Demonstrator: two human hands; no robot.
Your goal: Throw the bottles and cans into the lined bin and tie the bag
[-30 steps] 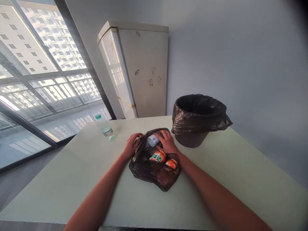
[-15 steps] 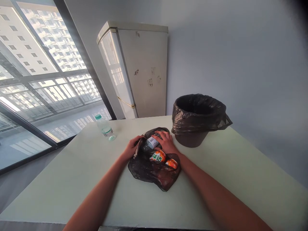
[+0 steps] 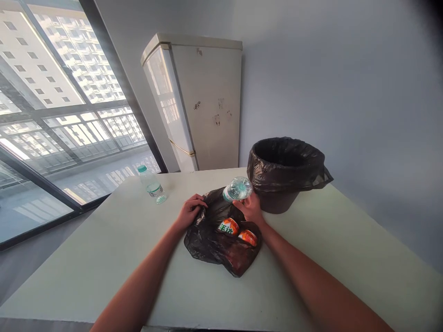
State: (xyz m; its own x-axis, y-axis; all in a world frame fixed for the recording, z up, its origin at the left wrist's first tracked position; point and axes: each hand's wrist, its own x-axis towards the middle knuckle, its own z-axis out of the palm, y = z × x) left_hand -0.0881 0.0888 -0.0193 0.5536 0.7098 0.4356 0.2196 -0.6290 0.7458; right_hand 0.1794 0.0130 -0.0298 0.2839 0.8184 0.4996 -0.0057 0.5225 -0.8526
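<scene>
On the table lies a black plastic bag [image 3: 207,244], its mouth spread open. Two orange cans show inside it, a larger-looking can [image 3: 229,226] with green and white lettering and a second can [image 3: 248,237] beside it. My left hand [image 3: 191,211] is closed on the bag's left rim. A clear plastic bottle [image 3: 238,189] is in my right hand [image 3: 252,210], held tilted above the bag's far edge with its base toward the upper right. The bottle's neck end is hidden behind the bag.
A bin [image 3: 278,200] lined with a black bag stands on the table [image 3: 114,263], right behind my right hand. Another bottle [image 3: 152,186] with a green cap stands at the far left. Beyond the table are a fridge [image 3: 207,101] and a glass door [image 3: 69,106].
My right hand has drawn the bottle up out of the bag toward the bin. My left hand stays at the bag's rim, and the cans remain in the bag.
</scene>
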